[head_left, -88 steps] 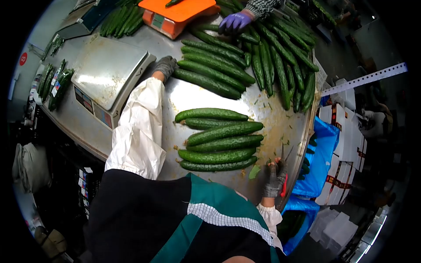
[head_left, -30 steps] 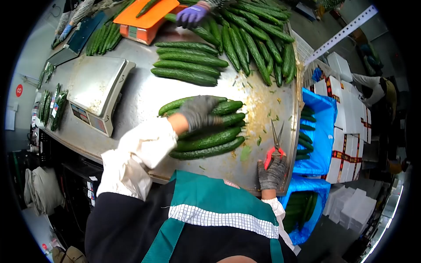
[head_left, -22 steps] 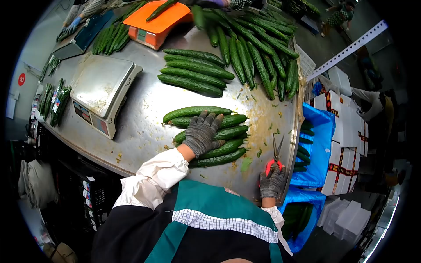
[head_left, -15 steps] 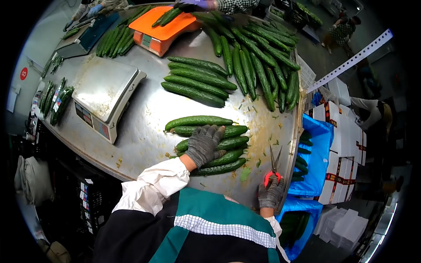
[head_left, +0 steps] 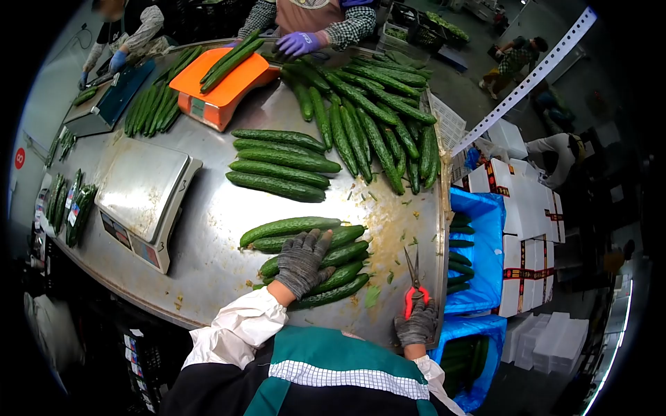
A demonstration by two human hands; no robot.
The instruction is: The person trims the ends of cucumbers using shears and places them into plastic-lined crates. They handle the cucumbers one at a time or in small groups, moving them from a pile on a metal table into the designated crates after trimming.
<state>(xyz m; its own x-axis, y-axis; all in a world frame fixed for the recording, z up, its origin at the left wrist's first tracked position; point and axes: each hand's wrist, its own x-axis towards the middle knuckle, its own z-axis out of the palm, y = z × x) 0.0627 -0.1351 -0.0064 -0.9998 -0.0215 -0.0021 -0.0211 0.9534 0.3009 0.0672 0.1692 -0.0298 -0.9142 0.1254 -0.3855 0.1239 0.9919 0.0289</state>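
Note:
My left hand (head_left: 303, 262), in a grey knit glove, lies flat with fingers stretched over a row of several green cucumbers (head_left: 288, 226) on the metal table. Its palm and fingers cover their middles. Near the table's right edge, my right hand (head_left: 416, 322), gloved in grey too, grips scissors (head_left: 415, 284) by their red handles. The narrow blades point away from me and stand slightly apart, touching no cucumber. Beyond my left hand lies a second row of cucumbers (head_left: 281, 166), side by side.
A large cucumber pile (head_left: 374, 118) covers the far right. Cucumbers rest on an orange scale (head_left: 229, 90); a silver scale (head_left: 142, 187) stands left. Blue-lined crates (head_left: 479, 277) and white boxes (head_left: 524, 263) flank the table. Across it, a person wears purple gloves (head_left: 300, 44).
My view has tilted up, so the table appears lower and further left. The co-worker's purple glove has drawn away from the cucumbers on the orange scale. My hands keep their places.

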